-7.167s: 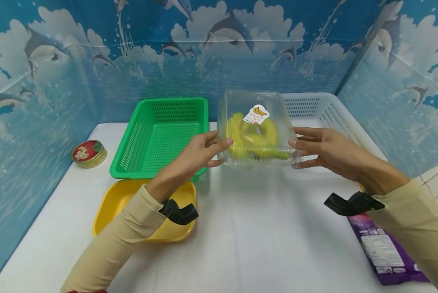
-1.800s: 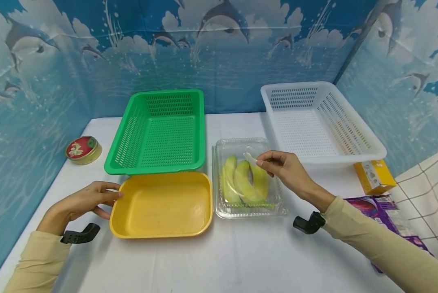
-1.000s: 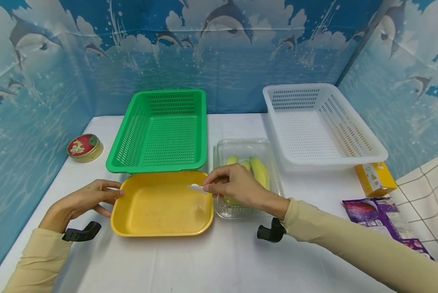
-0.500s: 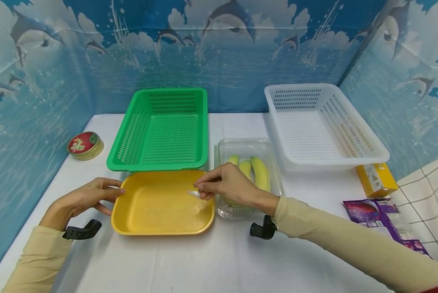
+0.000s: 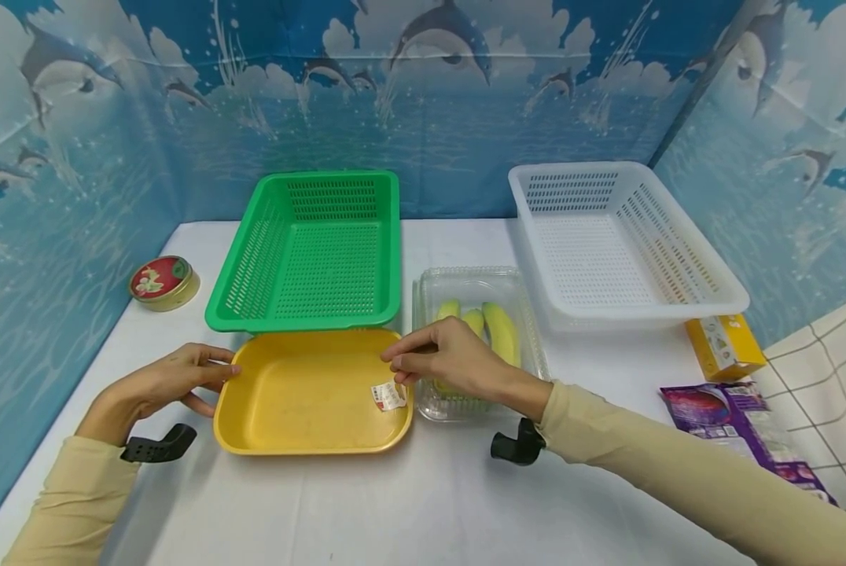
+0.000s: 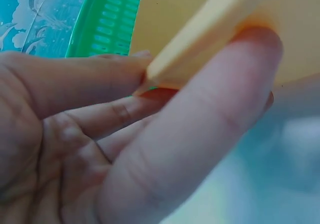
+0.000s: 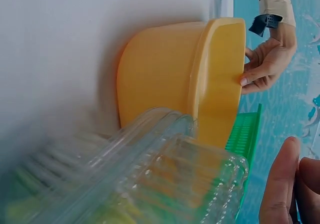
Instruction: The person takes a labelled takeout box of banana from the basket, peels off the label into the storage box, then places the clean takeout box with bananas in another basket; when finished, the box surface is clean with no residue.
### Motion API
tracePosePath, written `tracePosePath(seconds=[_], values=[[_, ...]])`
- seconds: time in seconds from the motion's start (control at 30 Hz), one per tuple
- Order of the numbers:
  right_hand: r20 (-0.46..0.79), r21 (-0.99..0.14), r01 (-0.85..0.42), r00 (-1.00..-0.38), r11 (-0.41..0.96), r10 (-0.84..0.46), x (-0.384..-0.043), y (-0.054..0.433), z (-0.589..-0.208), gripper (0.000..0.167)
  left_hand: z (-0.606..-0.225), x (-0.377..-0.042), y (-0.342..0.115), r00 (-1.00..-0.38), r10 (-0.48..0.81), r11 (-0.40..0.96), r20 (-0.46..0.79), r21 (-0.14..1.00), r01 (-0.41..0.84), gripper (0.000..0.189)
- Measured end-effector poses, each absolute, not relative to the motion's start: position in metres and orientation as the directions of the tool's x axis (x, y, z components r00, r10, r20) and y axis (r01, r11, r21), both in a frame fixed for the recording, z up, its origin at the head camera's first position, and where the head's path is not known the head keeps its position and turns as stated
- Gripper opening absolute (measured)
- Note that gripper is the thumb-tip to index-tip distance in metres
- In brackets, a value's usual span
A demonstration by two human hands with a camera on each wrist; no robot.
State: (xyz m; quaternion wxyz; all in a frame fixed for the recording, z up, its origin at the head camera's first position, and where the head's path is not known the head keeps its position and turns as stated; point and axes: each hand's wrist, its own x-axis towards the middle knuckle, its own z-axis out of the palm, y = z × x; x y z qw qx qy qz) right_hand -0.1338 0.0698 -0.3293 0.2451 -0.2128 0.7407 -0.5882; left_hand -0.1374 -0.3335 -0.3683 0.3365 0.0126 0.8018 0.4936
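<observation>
A white printed sticker [image 5: 389,395] lies inside the yellow plastic basin [image 5: 303,450], by its right wall. My left hand [image 5: 171,385] pinches the basin's left rim, thumb on the inner side and fingers outside, as the left wrist view also shows. Over the basin's right rim hovers my right hand [image 5: 458,363], its fingers loosely bent and holding nothing. Under that hand stands a clear plastic clamshell box [image 5: 529,346] with bananas [image 5: 501,334] in it, lid down. The hand covers part of them. In the right wrist view, the box [image 7: 165,169] is close below the fingers.
Behind the basin sits a green basket [image 5: 338,271]; a white basket [image 5: 600,259] is at the back right. A red-topped tin [image 5: 163,283] stands far left. At right lie a yellow box [image 5: 726,346] and purple packets [image 5: 720,417]. Dolphin-print curtains border the table.
My right hand has moved left from the banana box to the basin and let go of the sticker, which now lies inside. Earlier both hands held the box; my left hand later took the basin's rim.
</observation>
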Motion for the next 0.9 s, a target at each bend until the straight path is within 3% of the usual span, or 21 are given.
tracePosePath(seconds=[0.7, 0.9], values=[[-0.132, -0.979, 0.012, -0.8, 0.204, -0.585, -0.133, 0.083, -0.334, 0.022, -0.361, -0.136, -0.38, -0.743, 0.387, 0.531, -0.545, 0.791, -0.303, 0.057], [-0.146, -0.97, 0.006, -0.818, 0.244, -0.557, -0.133, 0.086, -0.33, 0.022, -0.344, -0.126, -0.375, -0.826, 0.247, 0.629, -0.506, 0.732, -0.26, 0.06]])
